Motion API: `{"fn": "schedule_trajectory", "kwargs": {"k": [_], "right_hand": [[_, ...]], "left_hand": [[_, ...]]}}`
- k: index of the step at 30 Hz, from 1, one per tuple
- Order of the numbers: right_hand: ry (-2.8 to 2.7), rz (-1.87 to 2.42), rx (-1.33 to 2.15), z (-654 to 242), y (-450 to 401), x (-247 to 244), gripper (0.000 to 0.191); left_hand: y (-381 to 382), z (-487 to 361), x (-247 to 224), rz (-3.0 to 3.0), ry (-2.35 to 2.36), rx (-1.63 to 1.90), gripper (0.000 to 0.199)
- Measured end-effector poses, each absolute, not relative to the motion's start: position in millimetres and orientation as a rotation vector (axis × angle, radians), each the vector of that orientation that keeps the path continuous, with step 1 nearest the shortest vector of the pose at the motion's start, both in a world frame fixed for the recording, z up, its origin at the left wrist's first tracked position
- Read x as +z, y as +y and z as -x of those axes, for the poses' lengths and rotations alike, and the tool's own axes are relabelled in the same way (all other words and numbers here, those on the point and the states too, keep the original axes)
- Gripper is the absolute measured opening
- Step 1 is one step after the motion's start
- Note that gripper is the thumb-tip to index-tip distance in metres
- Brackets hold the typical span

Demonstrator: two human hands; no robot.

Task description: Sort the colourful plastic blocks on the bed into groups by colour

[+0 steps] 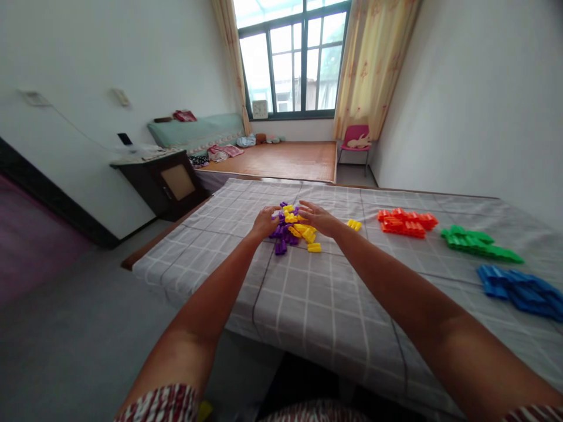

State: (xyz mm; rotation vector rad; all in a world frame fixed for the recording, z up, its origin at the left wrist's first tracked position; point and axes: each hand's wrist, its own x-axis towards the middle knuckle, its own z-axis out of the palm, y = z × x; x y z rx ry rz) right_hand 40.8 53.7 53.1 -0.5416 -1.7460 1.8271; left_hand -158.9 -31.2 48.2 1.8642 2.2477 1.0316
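Observation:
On the table, a mixed pile of small ridged plastic pieces lies between my two hands. Purple pieces (280, 248) make up its left and near side, and yellow pieces (308, 233) its right and top. My left hand (265, 223) rests against the left edge of the purple ones, fingers stretched forward. Touching the pile from the right is my right hand (320, 219), its fingers spread over the yellow pieces. Neither hand visibly grips a piece, though parts of the fingertips are hard to make out. One yellow piece (314, 248) lies just in front of the pile.
More yellow pieces (354, 225) lie beyond my right wrist. Farther right are groups of orange pieces (404, 223), green pieces (475, 243) and blue pieces (519, 290). A grey checked cloth (308, 299) covers the table. Behind stand a bed (294, 161), a dark cabinet (162, 181) and a pink chair (355, 135).

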Motion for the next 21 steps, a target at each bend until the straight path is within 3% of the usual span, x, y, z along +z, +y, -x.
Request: {"fn": "schedule_trajectory", "kwargs": {"k": [4, 6, 14, 21], "right_hand": [[-1.785, 0.544, 1.727, -66.3, 54.9, 65.1, 0.052], [-1.869, 0.628, 1.546, -98.4, 65.9, 67.0, 0.052], [-2.041, 1.177, 0.714, -309.8, 159.4, 71.2, 0.082], [-2.477, 1.548, 0.508, -380.5, 226.5, 42.9, 0.118]], "left_hand": [[-31.9, 155.6, 51.9, -1.831, 2.277, 1.046, 0.041], [-25.4, 144.1, 55.3, -1.9, 2.228, 1.084, 0.039], [36.5, 43.6, 60.1, -2.195, 1.747, 1.004, 0.042], [111.4, -62.6, 42.6, -2.331, 1.48, 0.528, 0.089]]}}
